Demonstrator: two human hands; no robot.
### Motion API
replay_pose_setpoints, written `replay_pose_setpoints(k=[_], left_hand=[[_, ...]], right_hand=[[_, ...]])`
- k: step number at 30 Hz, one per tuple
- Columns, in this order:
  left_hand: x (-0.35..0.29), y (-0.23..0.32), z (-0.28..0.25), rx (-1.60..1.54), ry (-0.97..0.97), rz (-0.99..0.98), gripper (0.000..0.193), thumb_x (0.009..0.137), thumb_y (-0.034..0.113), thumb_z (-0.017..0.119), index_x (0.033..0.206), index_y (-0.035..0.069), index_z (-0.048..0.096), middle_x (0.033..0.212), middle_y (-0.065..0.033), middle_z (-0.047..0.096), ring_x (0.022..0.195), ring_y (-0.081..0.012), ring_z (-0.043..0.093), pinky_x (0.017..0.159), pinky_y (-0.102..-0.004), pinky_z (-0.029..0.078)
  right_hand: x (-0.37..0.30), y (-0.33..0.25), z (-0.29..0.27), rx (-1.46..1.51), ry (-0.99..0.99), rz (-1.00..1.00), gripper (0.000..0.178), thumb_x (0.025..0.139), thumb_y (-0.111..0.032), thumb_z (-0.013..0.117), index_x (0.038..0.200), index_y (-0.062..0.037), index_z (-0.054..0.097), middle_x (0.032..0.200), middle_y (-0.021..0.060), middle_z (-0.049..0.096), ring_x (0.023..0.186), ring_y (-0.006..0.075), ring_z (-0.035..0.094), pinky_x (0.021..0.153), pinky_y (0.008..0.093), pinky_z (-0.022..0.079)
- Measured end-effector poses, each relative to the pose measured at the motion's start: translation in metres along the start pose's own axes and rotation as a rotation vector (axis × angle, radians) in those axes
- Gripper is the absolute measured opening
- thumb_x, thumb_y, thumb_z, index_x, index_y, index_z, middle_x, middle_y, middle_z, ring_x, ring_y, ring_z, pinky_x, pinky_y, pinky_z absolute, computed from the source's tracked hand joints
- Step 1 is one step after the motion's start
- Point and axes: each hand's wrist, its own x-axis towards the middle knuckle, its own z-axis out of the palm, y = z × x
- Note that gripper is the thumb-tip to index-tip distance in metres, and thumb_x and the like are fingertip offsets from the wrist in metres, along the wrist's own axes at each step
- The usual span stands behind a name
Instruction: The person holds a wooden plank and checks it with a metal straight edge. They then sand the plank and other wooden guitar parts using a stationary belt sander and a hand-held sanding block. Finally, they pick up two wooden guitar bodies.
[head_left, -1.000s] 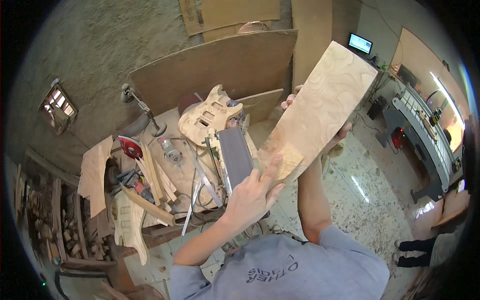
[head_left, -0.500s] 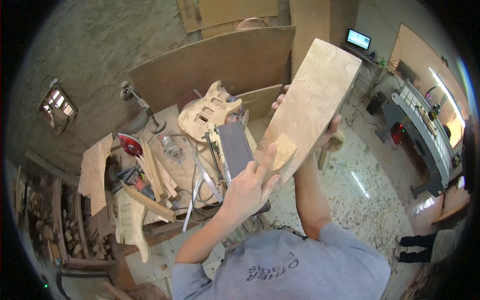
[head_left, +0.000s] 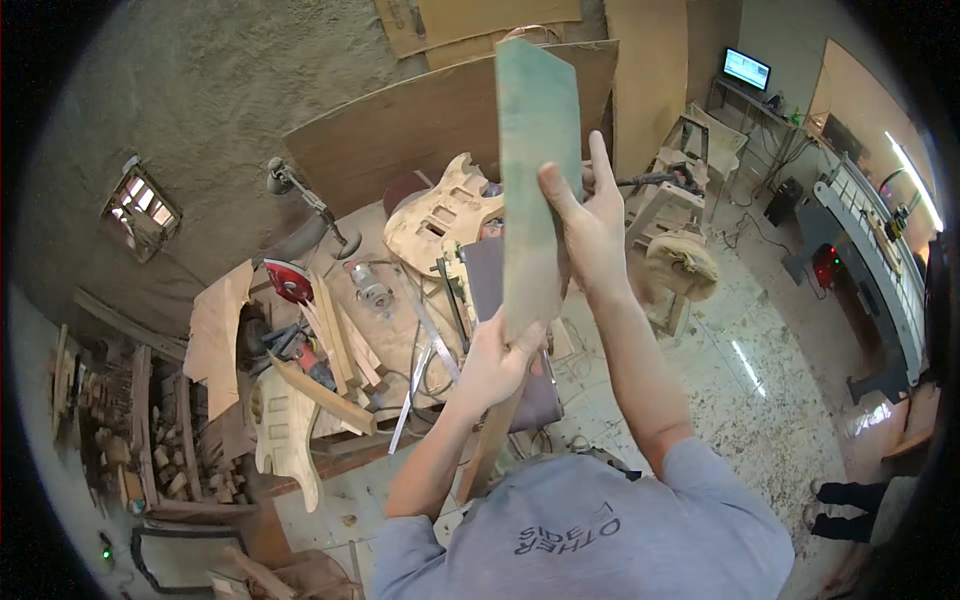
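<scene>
Head view: board (head_left: 540, 130) held up in front of the belt sander (head_left: 487, 285), left hand (head_left: 494, 365) fingers grasping its lower end. Right hand (head_left: 597, 235): thumb on the face, forefinger raised, others partly hidden, can't tell if gripping. Best handling: firm lower hold, steady side support, slow tilt, edges clear of belt.

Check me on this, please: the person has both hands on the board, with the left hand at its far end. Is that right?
Not quite: the head view shows the left hand at the board's near end, toward the person. Both hands are indeed on it; the right hand is farther up.
</scene>
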Motion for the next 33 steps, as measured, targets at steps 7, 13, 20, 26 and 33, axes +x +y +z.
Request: replay_pose_setpoints(k=[7,13,20,26,33], left_hand=[[0.023,0.008,-0.037,-0.432,-0.053,-0.1,0.032,0.1,0.031,0.053,0.109,0.001,0.058,0.078,-0.0082,0.064,0.055,-0.0174,0.061,0.051,-0.03,0.049],[0.059,0.002,-0.066,-0.709,-0.068,-0.184,0.041,0.099,0.042,0.049,0.102,0.003,0.059,0.079,-0.0086,0.065,0.047,-0.02,0.059,0.044,-0.0338,0.049],[0.056,-0.021,-0.074,-0.784,-0.131,-0.116,0.052,0.099,0.047,0.042,0.108,0.0,0.061,0.066,-0.0196,0.065,0.05,-0.0243,0.062,0.048,-0.0323,0.052],[0.049,-0.022,-0.072,-0.768,0.044,-0.223,0.053,0.1,0.047,0.043,0.117,-0.001,0.06,0.079,-0.0243,0.07,0.06,-0.0248,0.069,0.053,-0.0295,0.055],[0.042,-0.017,-0.064,-0.625,0.166,-0.132,0.045,0.099,0.04,0.058,0.112,-0.003,0.061,0.086,-0.0201,0.072,0.061,-0.0207,0.07,0.049,-0.0314,0.058]], right_hand=[[0.038,0.016,0.019,0.347,-0.341,0.159,0.061,0.084,-0.023,0.081,0.127,0.0073,0.05,0.118,0.0174,0.065,0.105,0.0193,0.064,0.089,0.0324,0.052],[0.079,0.024,0.055,0.293,-0.212,0.053,0.051,0.084,-0.015,0.078,0.123,0.0084,0.055,0.106,0.0147,0.069,0.091,0.0188,0.068,0.083,0.032,0.054],[0.064,0.043,0.072,0.292,-0.236,0.147,0.053,0.081,-0.015,0.08,0.121,0.0095,0.055,0.106,0.0151,0.069,0.092,0.018,0.068,0.083,0.0307,0.054],[0.063,0.064,0.074,0.277,-0.201,0.142,0.052,0.079,-0.014,0.081,0.119,0.0092,0.057,0.103,0.0138,0.07,0.09,0.0175,0.068,0.082,0.0304,0.054],[0.055,0.064,0.072,0.29,-0.145,0.164,0.046,0.078,-0.01,0.08,0.115,0.0082,0.059,0.101,0.0145,0.071,0.087,0.0175,0.069,0.08,0.0302,0.055]])
